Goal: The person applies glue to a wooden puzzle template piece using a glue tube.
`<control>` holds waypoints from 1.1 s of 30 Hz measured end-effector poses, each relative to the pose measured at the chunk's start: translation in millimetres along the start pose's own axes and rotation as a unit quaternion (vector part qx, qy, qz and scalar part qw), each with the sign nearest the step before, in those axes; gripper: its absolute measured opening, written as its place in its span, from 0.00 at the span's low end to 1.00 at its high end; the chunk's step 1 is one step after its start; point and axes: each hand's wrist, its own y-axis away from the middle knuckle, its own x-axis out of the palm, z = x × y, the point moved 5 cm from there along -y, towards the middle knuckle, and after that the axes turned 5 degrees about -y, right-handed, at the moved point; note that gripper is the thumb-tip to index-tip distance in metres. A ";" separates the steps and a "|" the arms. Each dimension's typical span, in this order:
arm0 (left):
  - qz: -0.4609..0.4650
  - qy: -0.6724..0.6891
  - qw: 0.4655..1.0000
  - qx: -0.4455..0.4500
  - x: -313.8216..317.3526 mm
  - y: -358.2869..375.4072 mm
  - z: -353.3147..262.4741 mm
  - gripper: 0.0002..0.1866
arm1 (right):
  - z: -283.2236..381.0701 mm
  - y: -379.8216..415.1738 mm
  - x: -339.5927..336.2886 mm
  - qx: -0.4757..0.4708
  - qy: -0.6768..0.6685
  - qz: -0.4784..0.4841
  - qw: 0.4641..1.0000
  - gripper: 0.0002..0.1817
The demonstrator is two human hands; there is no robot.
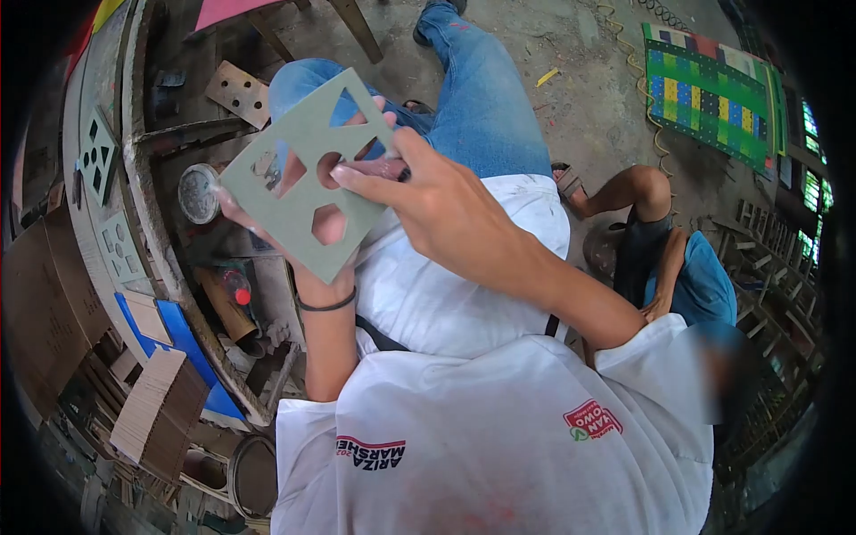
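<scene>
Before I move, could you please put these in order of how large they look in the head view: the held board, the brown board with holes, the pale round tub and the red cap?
Largest to smallest:
1. Held board
2. Brown board and round tub, too alike to rank
3. Red cap

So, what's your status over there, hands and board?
Left hand holding green board from behind, partly hidden by it. Right hand at the board's round hole, grip unclear. Nothing else over the board.

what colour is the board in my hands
The board is pale grey-green, clearest in the head view.
</scene>
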 end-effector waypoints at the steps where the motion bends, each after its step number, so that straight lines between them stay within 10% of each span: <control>1: -0.040 0.032 0.999 -0.002 3.2 2.8 -0.2 0.62 | 1.6 -3.7 -0.8 -0.003 0.000 0.001 1.000 0.25; 3: -0.080 0.068 0.994 -0.007 -3.6 3.9 3.7 0.60 | 2.4 -6.4 -3.7 -0.007 0.025 -0.010 1.000 0.24; 5: 0.225 0.131 0.965 0.021 4.6 3.6 1.5 0.56 | -3.7 -5.6 -10.2 -0.045 0.048 -0.010 0.998 0.23; 9: 0.153 0.120 0.977 -0.082 8.9 6.7 -6.5 0.48 | 4.3 -13.3 -18.7 -0.048 0.087 0.057 0.993 0.20; 11: -0.217 -0.236 0.937 0.139 -42.2 4.6 -18.4 0.37 | 8.0 -15.2 -26.2 -0.057 0.099 0.071 0.991 0.19; 18: -0.038 -0.413 0.846 0.335 -29.8 8.9 -27.9 0.43 | 9.8 -23.2 -31.0 -0.076 0.123 0.133 0.981 0.17; 22: 0.081 -0.047 0.994 0.059 -16.7 2.8 -18.5 0.48 | 9.3 -24.3 -27.4 -0.087 0.129 0.104 0.982 0.15; 26: 0.182 0.336 0.895 -0.229 11.8 11.5 -7.2 0.61 | 12.3 -22.5 -26.7 -0.110 0.119 0.124 0.979 0.13; 33: 0.184 0.283 0.914 -0.226 0.2 5.7 -8.2 0.59 | 16.1 -26.6 -21.0 -0.141 0.162 0.135 0.967 0.12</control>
